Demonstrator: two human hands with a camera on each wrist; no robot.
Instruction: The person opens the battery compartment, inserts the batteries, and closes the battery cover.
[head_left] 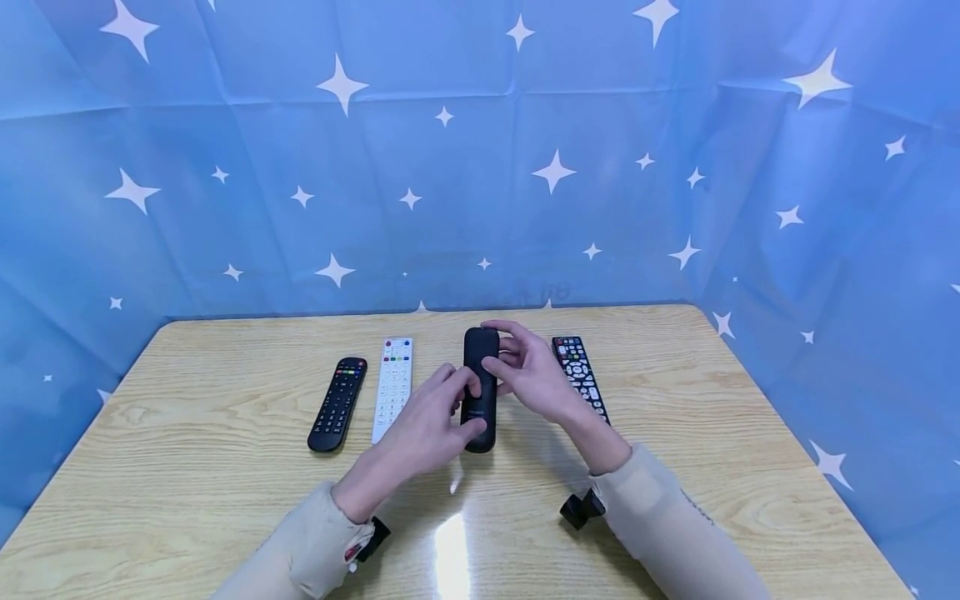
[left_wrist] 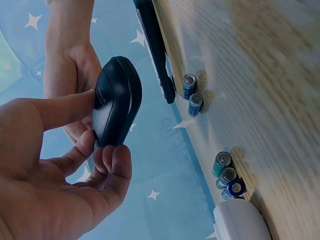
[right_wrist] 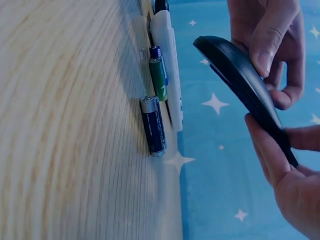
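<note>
A black remote control (head_left: 481,410) is held above the table, its plain, buttonless side facing up in the head view. My left hand (head_left: 429,423) grips its lower part between thumb and fingers. My right hand (head_left: 534,373) holds the upper end, thumb on the near face and fingers at the far edge. In the left wrist view the remote (left_wrist: 117,100) appears tilted, with the left hand (left_wrist: 75,165) around it. The right wrist view shows it (right_wrist: 245,80) edge-on between both hands. The buttons are turned away.
A black remote (head_left: 339,404) and a white remote (head_left: 393,379) lie to the left, and another black remote (head_left: 577,371) lies right, partly behind the right wrist. Several batteries (left_wrist: 195,104) stand or lie on the wooden table (head_left: 225,500). A blue star-patterned cloth (head_left: 480,167) hangs behind.
</note>
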